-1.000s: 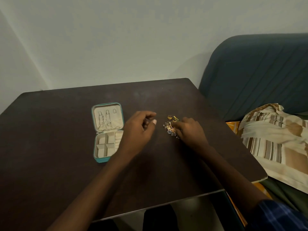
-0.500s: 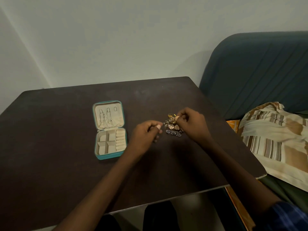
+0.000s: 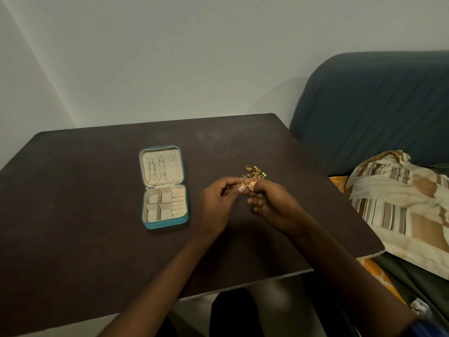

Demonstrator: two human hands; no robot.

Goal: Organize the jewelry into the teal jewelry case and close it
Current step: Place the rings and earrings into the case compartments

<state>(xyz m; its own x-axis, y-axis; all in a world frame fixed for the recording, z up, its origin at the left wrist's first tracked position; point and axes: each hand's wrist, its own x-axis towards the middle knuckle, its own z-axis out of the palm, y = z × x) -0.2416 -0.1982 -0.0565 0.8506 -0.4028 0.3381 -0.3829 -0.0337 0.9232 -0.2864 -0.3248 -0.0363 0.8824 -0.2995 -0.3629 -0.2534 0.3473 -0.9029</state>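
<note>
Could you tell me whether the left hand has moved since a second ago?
Yes. The left hand has shifted right, away from the open jewelry case, and now meets the right hand at a gold piece.

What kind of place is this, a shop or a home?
Probably a home room: a dark table stands against a plain wall, beside a blue sofa with a striped cloth on it.

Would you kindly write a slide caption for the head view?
Both hands, left hand and right hand, pinch a gold piece beside the open teal jewelry case.
</note>
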